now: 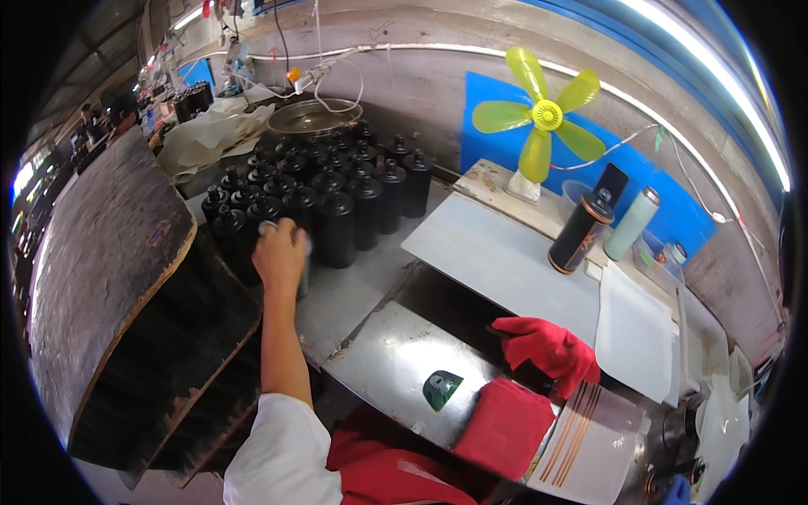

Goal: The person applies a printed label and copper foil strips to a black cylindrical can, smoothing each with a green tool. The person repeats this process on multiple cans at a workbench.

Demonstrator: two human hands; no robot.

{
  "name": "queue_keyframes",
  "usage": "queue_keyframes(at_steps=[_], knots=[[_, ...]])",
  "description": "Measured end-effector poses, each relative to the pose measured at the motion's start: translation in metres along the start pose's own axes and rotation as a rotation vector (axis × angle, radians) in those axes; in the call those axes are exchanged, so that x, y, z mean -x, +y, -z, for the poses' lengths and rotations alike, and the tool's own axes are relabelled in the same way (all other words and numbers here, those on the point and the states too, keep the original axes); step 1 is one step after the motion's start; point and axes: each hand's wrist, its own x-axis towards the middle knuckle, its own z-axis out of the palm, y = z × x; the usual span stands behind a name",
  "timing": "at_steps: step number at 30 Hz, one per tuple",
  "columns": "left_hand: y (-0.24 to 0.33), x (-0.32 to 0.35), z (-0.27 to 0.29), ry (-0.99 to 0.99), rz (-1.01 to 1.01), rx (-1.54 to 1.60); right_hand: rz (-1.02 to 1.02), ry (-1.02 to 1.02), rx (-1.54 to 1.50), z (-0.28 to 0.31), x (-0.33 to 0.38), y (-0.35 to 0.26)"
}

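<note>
My left hand (280,255) reaches to the near edge of a crowd of matte black bottles (335,227) with narrow necks. Its fingers are curled around the top of one bottle, whose greyish side (304,282) shows just below and right of the hand; the rest of it is hidden. My right hand is not in view. On the metal worktop (396,345) lies a small dark green, round-topped piece (442,390) with a pale picture. A folded red cloth (505,427) sits right of it, and a crumpled red cloth (551,349) lies farther back.
A curved dark board (109,278) rises at the left. A yellow-green fan (545,115) stands at the back, near a decorated black bottle (581,233) and a mint flask (631,223). A striped sheet (589,438) and white tray (637,332) lie right. Behind the bottles sits a metal basin (314,118).
</note>
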Motion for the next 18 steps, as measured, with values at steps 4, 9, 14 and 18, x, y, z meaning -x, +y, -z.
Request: queue_keyframes(at_steps=[4,9,14,18], knots=[[0.009,0.052,0.041,0.007,-0.294,0.020,0.278,-0.390,-0.369,-0.077,0.006,-0.127],[0.086,0.056,0.098,-0.110,-0.420,0.658,0.571,-0.578,-0.777,-0.141,0.028,-0.132],[0.148,0.061,0.121,-0.663,-0.883,1.157,0.838,-1.067,-0.836,-0.119,0.085,-0.212],[0.237,0.087,0.087,-1.030,-0.949,1.389,0.639,-1.186,-0.928,-0.118,0.095,-0.206]])
